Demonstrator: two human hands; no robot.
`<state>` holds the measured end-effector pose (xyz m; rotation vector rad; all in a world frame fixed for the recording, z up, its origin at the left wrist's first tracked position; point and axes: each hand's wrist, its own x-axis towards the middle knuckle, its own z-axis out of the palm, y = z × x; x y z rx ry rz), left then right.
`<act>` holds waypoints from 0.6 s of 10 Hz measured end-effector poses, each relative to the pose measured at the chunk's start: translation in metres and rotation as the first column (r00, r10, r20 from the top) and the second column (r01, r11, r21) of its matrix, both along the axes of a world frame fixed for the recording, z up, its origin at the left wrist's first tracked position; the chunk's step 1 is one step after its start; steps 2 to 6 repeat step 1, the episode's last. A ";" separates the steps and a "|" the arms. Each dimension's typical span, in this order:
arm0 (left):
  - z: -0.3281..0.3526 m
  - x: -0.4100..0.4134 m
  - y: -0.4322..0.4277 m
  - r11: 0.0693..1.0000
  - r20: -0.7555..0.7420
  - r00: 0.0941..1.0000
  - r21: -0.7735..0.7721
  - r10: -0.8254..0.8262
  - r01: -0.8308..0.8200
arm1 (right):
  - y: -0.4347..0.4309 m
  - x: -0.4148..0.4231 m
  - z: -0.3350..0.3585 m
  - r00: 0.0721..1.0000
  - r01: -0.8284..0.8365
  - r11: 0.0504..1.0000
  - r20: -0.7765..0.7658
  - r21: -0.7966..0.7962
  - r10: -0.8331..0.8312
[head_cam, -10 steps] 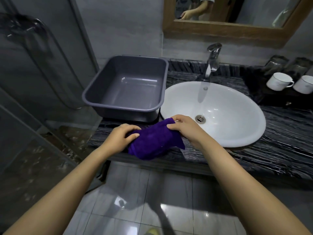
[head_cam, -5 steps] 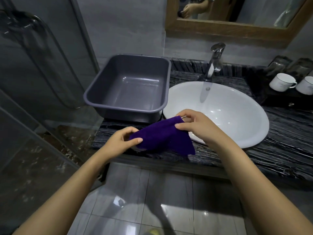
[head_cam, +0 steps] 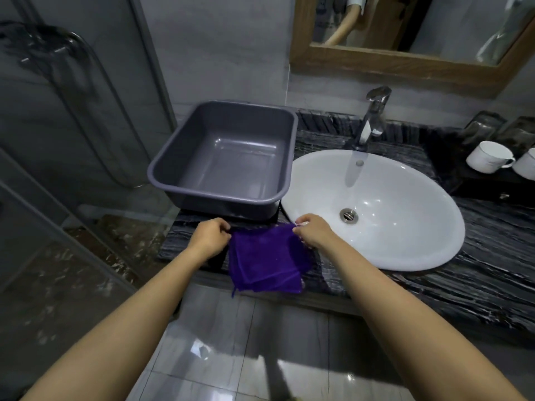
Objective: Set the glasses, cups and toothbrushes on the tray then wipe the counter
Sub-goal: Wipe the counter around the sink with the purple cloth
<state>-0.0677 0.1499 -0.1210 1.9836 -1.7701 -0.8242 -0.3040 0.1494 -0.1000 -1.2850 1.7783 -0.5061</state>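
Your left hand pinches the top left corner of the purple cloth, fingers curled tight on the fabric, and your right hand pinches the top right corner the same way, thumb and fingertips closed on the edge. Between the two hands the cloth hangs down in folded layers over the front edge of the dark veined counter, its lower edge below the counter lip and above the tiled floor. Both forearms reach in from the bottom of the view. Just behind your left hand sits a grey tub on the counter's left end, with nothing in it. To its right, touching or nearly touching it, lies the white oval sink, with the chrome tap at its back. At the far right of the counter a dark tray carries two white cups, the second one cut by the frame edge. Behind them stand two glasses, blurred, and whether they rest on the tray you cannot tell. No toothbrushes can be made out. A wood-framed mirror hangs on the wall above the tap, and a glass shower screen stands to your left.
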 end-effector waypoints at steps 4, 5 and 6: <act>0.013 0.012 -0.001 0.988 0.129 0.988 0.137 -0.088 0.071 | -0.006 -0.005 0.004 0.960 -0.130 0.990 -0.242 0.061 0.141; 0.013 0.012 -0.001 0.988 0.129 0.988 0.137 -0.088 0.071 | -0.006 -0.005 0.004 0.960 -0.130 0.990 -0.242 0.061 0.141; 0.013 0.012 -0.001 0.988 0.129 0.988 0.137 -0.088 0.071 | -0.006 -0.005 0.004 0.960 -0.130 0.990 -0.242 0.061 0.141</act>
